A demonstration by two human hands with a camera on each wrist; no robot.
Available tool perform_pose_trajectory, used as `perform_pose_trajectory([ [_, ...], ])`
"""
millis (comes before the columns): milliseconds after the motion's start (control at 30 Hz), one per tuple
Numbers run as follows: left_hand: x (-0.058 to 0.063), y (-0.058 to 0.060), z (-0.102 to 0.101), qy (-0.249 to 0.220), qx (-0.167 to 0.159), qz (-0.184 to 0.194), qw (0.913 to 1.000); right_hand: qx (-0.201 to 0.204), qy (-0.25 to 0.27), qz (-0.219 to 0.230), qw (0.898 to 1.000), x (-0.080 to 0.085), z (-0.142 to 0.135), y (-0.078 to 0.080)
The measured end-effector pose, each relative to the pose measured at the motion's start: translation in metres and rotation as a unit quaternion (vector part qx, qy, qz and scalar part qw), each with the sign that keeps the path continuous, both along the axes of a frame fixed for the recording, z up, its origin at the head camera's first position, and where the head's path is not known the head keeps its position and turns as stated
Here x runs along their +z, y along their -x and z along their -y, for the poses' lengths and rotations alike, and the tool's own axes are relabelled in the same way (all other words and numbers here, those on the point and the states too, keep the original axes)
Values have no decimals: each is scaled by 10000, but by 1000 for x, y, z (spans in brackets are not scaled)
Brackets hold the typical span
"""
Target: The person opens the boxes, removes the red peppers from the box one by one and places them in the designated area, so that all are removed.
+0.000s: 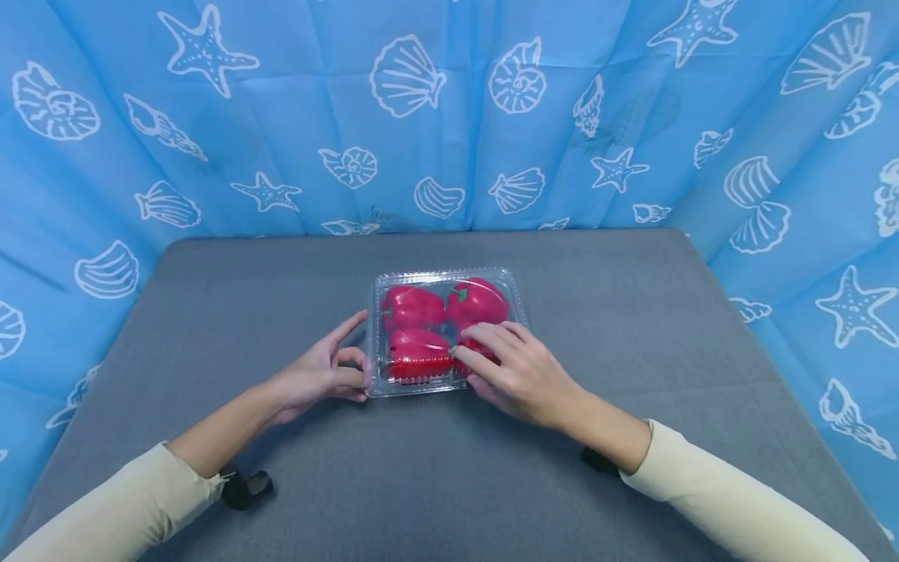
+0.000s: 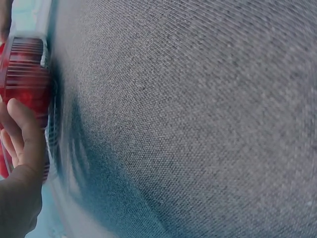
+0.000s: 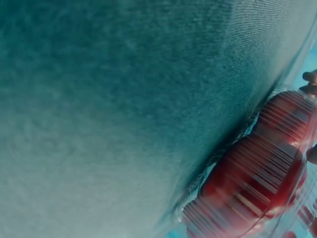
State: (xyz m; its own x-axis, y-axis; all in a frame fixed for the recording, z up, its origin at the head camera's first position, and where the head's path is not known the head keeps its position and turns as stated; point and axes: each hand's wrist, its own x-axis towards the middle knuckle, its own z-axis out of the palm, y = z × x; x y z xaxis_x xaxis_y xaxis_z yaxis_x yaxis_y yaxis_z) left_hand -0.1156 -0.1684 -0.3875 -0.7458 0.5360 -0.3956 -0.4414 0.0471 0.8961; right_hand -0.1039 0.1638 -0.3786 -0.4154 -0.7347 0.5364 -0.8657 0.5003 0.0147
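A clear plastic clamshell container (image 1: 449, 274) sits on the grey table, its ribbed side showing in both wrist views. Inside are several red bell peppers (image 1: 413, 307) with green stems. My left hand (image 1: 323, 375) rests against the container's left side, its fingers and thumb spread along the edge. In the left wrist view, its thumb (image 2: 27, 131) lies beside the ribbed wall. Over the front right corner, my right hand (image 1: 516, 371) curves its fingers onto the lid, with the thumb low at the front edge. It partly hides one pepper.
Grey cloth covers the table (image 1: 449, 484). A blue curtain (image 1: 435, 156) with white shells and starfish hangs behind and at both sides. A black strap (image 1: 246, 489) shows at the left wrist, and another dark piece (image 1: 599, 460) at the right.
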Motion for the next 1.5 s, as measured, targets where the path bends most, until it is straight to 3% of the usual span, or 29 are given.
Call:
perform_pose_trajectory([
  [567,-6,-1,-4,-261,143,-37,9995,-814,452,308,9952,-5,-22,0],
  [867,-3,-1,-5,-434,64,-70,9990,-1304,743,1030,9833,-7,-29,3],
  [1100,-3,0,-5,-403,74,-46,9991,-1251,669,1248,9820,-5,-31,4],
  [1500,-3,0,-3,-412,40,-49,9991,-767,81,1111,9908,3,-41,9],
])
